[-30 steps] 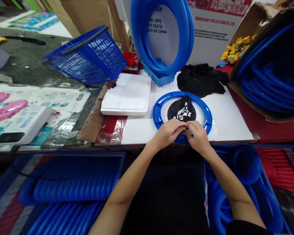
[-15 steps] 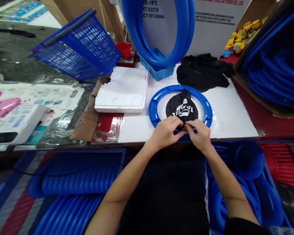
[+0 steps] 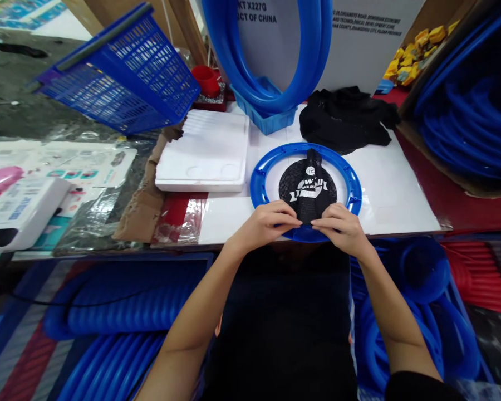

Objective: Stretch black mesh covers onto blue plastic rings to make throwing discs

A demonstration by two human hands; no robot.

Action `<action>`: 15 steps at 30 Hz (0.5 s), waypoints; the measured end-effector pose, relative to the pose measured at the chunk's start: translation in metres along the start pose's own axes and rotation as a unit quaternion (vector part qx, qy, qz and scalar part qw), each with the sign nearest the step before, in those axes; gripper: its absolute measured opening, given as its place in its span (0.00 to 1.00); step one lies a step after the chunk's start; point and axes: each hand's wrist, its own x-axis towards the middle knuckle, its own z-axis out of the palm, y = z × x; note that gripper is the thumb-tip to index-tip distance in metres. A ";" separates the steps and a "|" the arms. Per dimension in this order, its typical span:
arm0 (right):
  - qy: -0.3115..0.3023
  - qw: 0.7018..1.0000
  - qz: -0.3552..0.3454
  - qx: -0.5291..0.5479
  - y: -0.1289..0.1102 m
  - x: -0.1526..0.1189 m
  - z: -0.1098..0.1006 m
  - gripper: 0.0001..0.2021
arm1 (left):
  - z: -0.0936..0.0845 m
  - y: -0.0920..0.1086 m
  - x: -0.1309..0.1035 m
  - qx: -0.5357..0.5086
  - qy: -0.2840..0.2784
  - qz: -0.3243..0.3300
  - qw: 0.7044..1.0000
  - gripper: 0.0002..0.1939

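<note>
A blue plastic ring (image 3: pixel 262 174) lies flat on the white board near the table's front edge. Across its opening is a round black mesh net (image 3: pixel 290 177) with white printing and a strip reaching up to the ring's far side. My left hand (image 3: pixel 271 223) pinches the net's near edge on the left. Opposite it, my right hand (image 3: pixel 340 224) pinches the same edge on the right, fingertips a small gap apart. Both hands rest over the near part of the ring. Behind the ring sits a crumpled pile of black mesh (image 3: pixel 346 120).
Left of the ring stands a white foam block (image 3: pixel 209 156), with a tilted blue basket (image 3: pixel 129 72) behind it. Large blue hoops (image 3: pixel 317 67) stand in a light-blue tray (image 3: pixel 267 120). More blue rings (image 3: pixel 463 111) fill a box at right. Crates of blue parts (image 3: pixel 129 306) sit below the table.
My hands have drawn slightly apart along the net's near edge. The net lies flatter, with its print more spread out. The whole view has shifted a little.
</note>
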 end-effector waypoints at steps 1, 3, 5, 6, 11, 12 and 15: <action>-0.008 1.000 -0.006 0.001 -0.001 0.000 -0.001 0.08 | -0.001 0.000 0.000 -0.005 -0.002 -0.002 1.000 0.07; -0.023 1.000 -0.018 -0.007 -0.002 0.001 -0.003 0.09 | -0.001 -0.001 0.000 0.000 -0.010 -0.002 1.000 0.07; -0.038 0.999 -0.026 -0.016 -0.004 0.002 -0.003 0.11 | 0.001 -0.001 0.000 0.018 -0.023 -0.003 1.000 0.08; -0.044 0.998 -0.029 -0.018 -0.004 0.002 -0.004 0.11 | 0.001 -0.002 -0.001 0.026 -0.027 -0.004 0.999 0.08; -0.046 0.997 -0.065 -0.019 -0.005 0.002 -0.003 0.13 | 0.002 -0.002 -0.003 0.032 -0.023 0.006 0.999 0.08; -0.045 0.996 -0.070 -0.024 -0.005 0.002 -0.003 0.14 | 0.002 -0.001 -0.003 0.034 -0.024 0.005 0.999 0.08; -0.047 0.995 -0.077 -0.037 -0.007 0.003 -0.003 0.15 | 0.002 0.001 -0.002 0.045 -0.031 -0.007 0.998 0.08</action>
